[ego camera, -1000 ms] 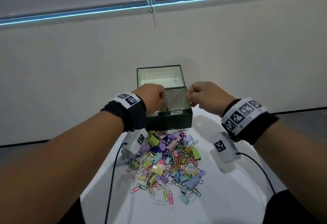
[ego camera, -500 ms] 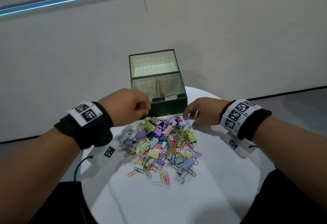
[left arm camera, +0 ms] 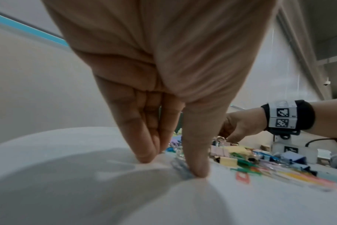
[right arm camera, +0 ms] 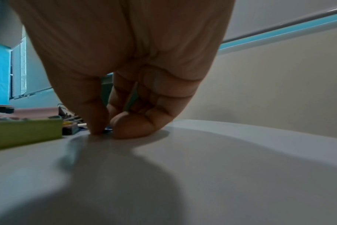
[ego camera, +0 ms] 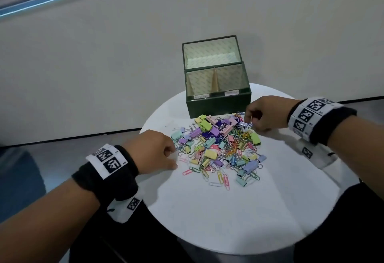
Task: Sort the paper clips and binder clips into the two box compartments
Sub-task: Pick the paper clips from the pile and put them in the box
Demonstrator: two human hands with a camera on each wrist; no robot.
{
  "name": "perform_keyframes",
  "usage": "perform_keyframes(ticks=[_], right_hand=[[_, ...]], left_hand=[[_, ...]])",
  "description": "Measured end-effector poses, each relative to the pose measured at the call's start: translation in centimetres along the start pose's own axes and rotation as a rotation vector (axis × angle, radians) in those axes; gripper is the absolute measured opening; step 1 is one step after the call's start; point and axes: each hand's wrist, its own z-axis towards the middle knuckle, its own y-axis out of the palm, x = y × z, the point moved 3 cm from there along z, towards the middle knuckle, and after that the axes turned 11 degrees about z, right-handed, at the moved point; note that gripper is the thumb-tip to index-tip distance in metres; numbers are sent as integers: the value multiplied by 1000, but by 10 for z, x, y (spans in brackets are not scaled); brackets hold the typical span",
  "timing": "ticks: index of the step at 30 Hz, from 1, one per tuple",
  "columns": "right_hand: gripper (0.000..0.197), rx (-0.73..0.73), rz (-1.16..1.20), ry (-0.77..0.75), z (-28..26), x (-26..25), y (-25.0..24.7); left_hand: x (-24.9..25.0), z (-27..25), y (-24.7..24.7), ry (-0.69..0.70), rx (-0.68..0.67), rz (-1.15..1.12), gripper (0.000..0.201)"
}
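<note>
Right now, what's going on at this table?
A person is sorting a mixed pile of clips on a round white table. Both hands are down at the pile: left hand at its left edge, right hand at its far right. The green box behind the pile looks empty.

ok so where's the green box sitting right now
In the head view the green box stands at the far edge of the round white table, just behind the pile of clips, nearer the right hand.
</note>
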Motion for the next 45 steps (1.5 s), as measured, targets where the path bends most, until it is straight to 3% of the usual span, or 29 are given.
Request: perform_keyframes(ticks=[2,8,11,13,16,18,22,25,27,29,33,37,40,43,45], right_hand=[[20,-3,32,6,-1,-1,-1],[28,-13,-33,79,-2,-3,4],[24,3,-25,82,-4,-2,3],[18,6,-30,70,-4,-1,4],[6,14,-42,30,-3,-2,5],[6,35,-23,16,-4,-3,3],[13,71,-17,25,-6,-3,3],[11,60,-52,44,-4,-2,5],[9,38,-72,53,-4,-2,7],[8,23,-99,49,-3,-1,9],[10,18,-112,25,-3,-1,9],[12,115,-83,-34,-5,-3,2],[11,102,34,-26,-11,-7,-3],[23,27,167,-49,-17,-16,-6],[21,-11,151,-89,-21,-27,-4]], left_hand=[[6,0,2,40,50,9,17],[8,4,8,46,123,-38,36],[-5,9,5,-21,189,-119,36],[-18,12,0,-91,198,-290,33],[-31,12,-2,-213,122,-840,35],[-34,12,0,-238,44,-928,35],[-27,14,5,-174,-31,-751,34],[-18,11,1,-55,-21,-244,14],[-12,7,2,28,-34,-22,29],[-7,4,2,60,-12,23,34],[10,3,2,137,60,82,18],[12,6,2,185,106,108,11],[3,16,-1,135,78,-120,14],[-10,27,-4,-6,-31,-570,20],[-11,30,-11,-42,-60,-800,21]])
